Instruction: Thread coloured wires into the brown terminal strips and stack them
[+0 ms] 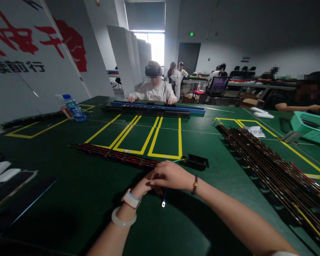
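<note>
Right grip (170,176) is lying across the top of the left grip (143,187), fingers curled down and covering it. With one stacked on the other, the fingertips of both are hidden, so how far either is closed cannot be told.

A blue wire (164,197) is coming out from under the two grips towards the person, its metal tip free and resting on the table (77,192). It looks pinned or pinched somewhere beneath the grips, but which one has it is hidden.

The harness (114,155), a bundle of red and black wires, is running away to the left from just beyond the grips. It is lying straight and flat, which is likely keeping the wires from tangling. Its near end is meeting the grips, so the work is probably happening at that end.

A black housing (196,161) is sitting just beyond the right grip, open side up, close at hand.

Counts:
- one blue wire
- one harness at the grips
- one housing
- one pile of harnesses (269,167) well to the right, too many strands to count
- one bottle (74,108) far off to the left
- one basket (312,128) far right

Straight ahead, a co-worker (154,90) is resting both hands on long dark strips (149,110).
</note>
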The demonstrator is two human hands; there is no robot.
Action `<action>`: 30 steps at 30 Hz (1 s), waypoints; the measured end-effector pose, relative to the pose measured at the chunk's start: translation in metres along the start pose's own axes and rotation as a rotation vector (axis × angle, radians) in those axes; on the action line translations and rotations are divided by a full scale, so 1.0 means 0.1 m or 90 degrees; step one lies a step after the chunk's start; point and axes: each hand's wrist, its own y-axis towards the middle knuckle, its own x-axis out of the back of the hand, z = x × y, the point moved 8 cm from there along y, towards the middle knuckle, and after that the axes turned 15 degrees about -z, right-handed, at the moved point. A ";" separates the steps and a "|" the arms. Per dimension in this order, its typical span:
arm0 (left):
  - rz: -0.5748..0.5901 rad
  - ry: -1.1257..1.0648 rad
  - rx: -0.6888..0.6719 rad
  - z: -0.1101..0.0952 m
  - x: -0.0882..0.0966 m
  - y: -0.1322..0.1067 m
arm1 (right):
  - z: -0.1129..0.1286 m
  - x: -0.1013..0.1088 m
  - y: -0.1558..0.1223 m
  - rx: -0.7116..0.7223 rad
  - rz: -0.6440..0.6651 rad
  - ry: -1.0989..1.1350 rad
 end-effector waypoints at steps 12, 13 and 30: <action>0.061 0.301 -0.039 0.11 -0.28 0.04 | -1.01 0.70 -0.49 -0.218 -0.090 -0.322; 0.068 0.290 -0.028 0.12 -0.28 0.03 | -1.06 0.66 -0.52 -0.208 -0.060 -0.342; 0.118 -0.083 0.111 0.13 -0.45 -0.07 | -1.11 0.08 -0.46 -0.219 0.259 -0.371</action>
